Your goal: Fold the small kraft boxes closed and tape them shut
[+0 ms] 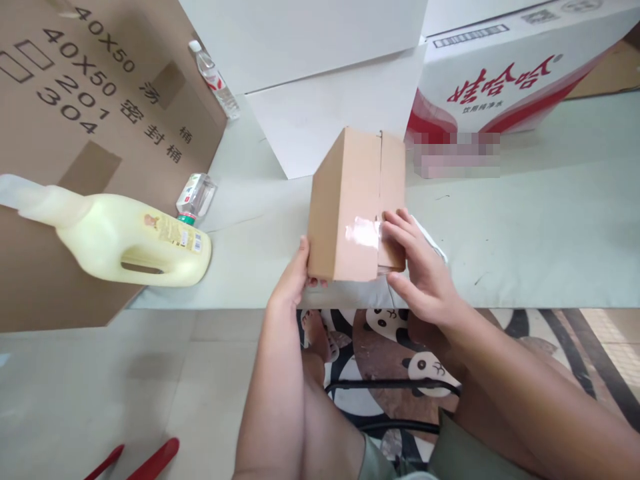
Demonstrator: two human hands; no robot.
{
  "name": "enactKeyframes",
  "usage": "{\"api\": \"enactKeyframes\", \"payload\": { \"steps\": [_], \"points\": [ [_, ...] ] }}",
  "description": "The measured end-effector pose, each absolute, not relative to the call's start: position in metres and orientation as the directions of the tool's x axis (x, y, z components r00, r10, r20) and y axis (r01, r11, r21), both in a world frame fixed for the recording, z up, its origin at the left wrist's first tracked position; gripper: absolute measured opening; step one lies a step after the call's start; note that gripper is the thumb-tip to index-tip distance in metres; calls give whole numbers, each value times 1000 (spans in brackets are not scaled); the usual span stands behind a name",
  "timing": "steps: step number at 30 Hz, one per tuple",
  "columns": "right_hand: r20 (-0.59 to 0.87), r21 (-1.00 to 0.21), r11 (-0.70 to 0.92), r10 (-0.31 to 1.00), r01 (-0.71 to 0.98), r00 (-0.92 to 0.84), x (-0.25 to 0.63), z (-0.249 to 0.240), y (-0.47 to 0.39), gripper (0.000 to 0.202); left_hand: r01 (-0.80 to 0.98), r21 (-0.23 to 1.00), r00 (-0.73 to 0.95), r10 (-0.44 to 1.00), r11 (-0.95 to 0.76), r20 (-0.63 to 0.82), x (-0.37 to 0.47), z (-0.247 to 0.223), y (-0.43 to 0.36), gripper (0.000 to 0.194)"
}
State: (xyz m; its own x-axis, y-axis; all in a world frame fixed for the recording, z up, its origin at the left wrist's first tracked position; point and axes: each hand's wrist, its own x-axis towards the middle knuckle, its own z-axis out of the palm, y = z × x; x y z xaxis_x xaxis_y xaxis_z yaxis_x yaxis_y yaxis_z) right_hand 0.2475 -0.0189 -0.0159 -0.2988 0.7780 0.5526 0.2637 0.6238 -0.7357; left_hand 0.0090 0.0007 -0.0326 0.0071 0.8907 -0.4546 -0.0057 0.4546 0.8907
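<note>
A small brown cardboard box [360,200] is tilted at the front edge of the pale table, with a seam and a shiny strip of tape on the side facing me. My left hand [299,270] grips its lower left corner, the thumb on the left side and the fingertips curled under the bottom. The fingers of my right hand [417,267] lie spread against the right part of the box, beside the seam, with the thumb near the lower corner. Something white and thin [430,238] shows behind my right hand; I cannot make out what it is.
On the left, a yellow jug [150,237] lies near a large printed carton [125,73] and a small clear bottle [197,197]. Another bottle [215,80] lies behind. White panels [335,113] and a red-and-white carton [490,87] stand at the back; a pinkish blurred item [455,157] is before it.
</note>
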Motion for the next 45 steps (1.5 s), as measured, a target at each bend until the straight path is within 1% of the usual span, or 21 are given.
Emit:
{"api": "enactKeyframes", "payload": {
  "steps": [3,7,9,11,13,14,16,18,19,22,24,26,28,30,32,35,37,39,41,42,45],
  "points": [
    [545,-782,582,813,225,-205,253,-17,-16,47,103,815,173,797,570,-579,9,-30,-3,75],
    [499,-847,488,867,210,-3,259,-24,-9,28,337,750,368,654,569,-661,11,-27,-5,65],
    [461,-873,449,887,192,18,258,-26,-7,22,410,750,398,639,519,-659,11,-28,-2,56],
    [447,-875,446,893,185,-38,257,-26,-5,20,441,772,323,722,458,-612,8,-32,1,48],
    [458,-859,477,879,189,-135,253,-25,-5,22,396,843,66,904,365,-422,4,-37,5,48],
    [462,-850,493,867,185,-185,251,-23,-6,24,361,896,-98,966,259,-240,0,-39,7,53],
    [457,-846,511,843,153,-284,246,-21,-8,25,354,933,-326,925,-70,193,-6,-42,10,66],
    [449,-852,515,811,93,-376,240,-19,-10,24,423,835,-304,813,-352,496,-11,-41,11,70],
    [448,-855,516,791,61,-417,238,-19,-11,24,463,783,-247,789,-414,563,-12,-40,11,66],
    [442,-867,499,785,20,-434,238,-19,-11,28,569,720,-165,802,-398,574,-13,-35,8,48],
    [396,-885,448,867,126,-303,244,-22,-7,30,588,726,-190,811,-357,553,-12,-34,6,43],
    [299,-868,320,947,381,-113,256,-28,2,27,572,738,-208,807,-357,552,-12,-35,6,40],
    [204,-731,139,979,668,20,272,-37,13,29,548,747,-215,799,-377,561,-12,-35,6,38],
    [122,-536,18,991,844,57,286,-47,23,40,536,751,-219,794,-387,566,-12,-35,6,37],
    [58,-409,-26,997,912,55,297,-56,30,47,540,752,-225,797,-378,561,-11,-34,6,37],
    [20,-395,-31,999,918,42,302,-58,35,52,537,756,-229,798,-374,557,-11,-34,6,37],
    [17,-489,-24,999,872,37,299,-52,35,54,523,759,-226,796,-388,562,-11,-34,6,36],
    [-29,-673,-29,1000,739,12,293,-41,32,49,516,760,-220,795,-396,565,-11,-34,5,35],
    [-86,-881,-55,995,470,-45,286,-29,26,36,515,759,-218,796,-398,565,-11,-35,5,35],
    [-92,-949,-65,993,307,-75,283,-23,22,28,515,759,-218,796,-399,565,-11,-35,5,35],
    [17,-999,12,994,-49,-108,279,-7,11,16,524,755,-217,795,-395,566,-11,-35,5,35]
  ]
}}
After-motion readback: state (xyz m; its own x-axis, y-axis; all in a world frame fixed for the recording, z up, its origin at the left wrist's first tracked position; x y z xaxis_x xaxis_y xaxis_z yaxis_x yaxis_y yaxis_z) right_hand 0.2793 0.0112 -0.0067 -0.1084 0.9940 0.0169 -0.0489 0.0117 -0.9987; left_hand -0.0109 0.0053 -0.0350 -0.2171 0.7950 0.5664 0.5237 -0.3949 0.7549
